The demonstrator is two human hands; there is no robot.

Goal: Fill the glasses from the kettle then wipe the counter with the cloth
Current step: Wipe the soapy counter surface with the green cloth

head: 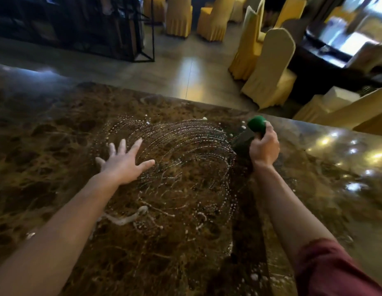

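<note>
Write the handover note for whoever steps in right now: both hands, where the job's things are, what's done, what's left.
Left hand: open, fingers spread, flat on the marble counter.
Right hand: grips a dark green cloth or pad, pressed to the counter near the far edge.
Kettle and glasses: not in view, so filling cannot be confirmed.
Done: wiping is under way; curved soapy streaks ring the middle of the counter.
Left: foam blobs and a white smear remain on the near side; clear those and the streaks.
</note>
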